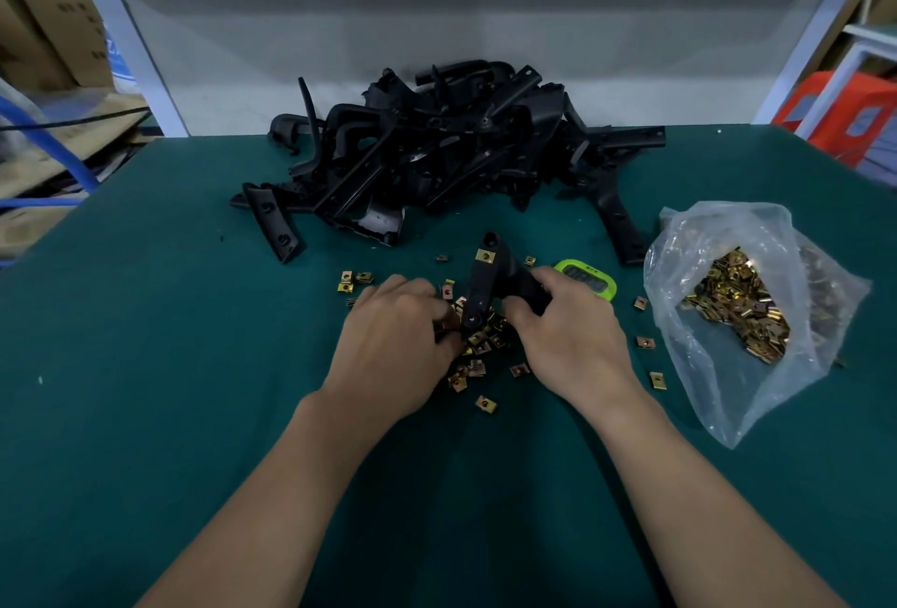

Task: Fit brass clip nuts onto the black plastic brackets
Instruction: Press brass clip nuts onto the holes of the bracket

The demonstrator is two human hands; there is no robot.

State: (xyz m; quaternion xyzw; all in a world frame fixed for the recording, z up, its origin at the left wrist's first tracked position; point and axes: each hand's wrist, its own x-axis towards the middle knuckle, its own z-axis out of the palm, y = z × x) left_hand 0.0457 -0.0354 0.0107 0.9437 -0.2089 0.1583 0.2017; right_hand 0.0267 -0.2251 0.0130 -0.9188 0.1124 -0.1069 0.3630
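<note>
- Right fingers [519, 309]: curled and clamped round one arm of a black bracket [480, 289]. The right hand [568, 340] carries its weight.
- Left fingers [432, 297]: curled together at the lower end of the same bracket. The tips are hidden under the left hand [393, 340], so I cannot tell whether they pinch a nut.
- Bracket: held between both hands over the green table [145, 316], upper end tipped away, lower end down among the loose nuts [478, 355]. Whether it touches the table cannot be told.
- Fitted nut [485, 256]: one brass piece, seated near the bracket's upper end. The lower end is judged not yet fitted.
- Loose nuts: a small heap under and between the hands, with strays to either side.
- Bag [738, 311]: clear plastic, mouth open, full of nuts, to the right and apart from the hands.
- Pile of brackets [437, 146]: tangled, at the far side of the table.
- Timer [589, 280]: green, just behind the right hand.
- Hazard: a nut started crooked may jam or spring off, since the left fingertips work out of sight.
- Hazard: the bracket may twist, because it is gripped by one arm only while the other end takes the push.
- Hazard: the lower end may plough the heap and scatter nuts toward the table edge.
- Hazard: sharp brass edges may nick a fingertip under a hard press.
- Hazard: a sweep of the right wrist may knock the timer.
</note>
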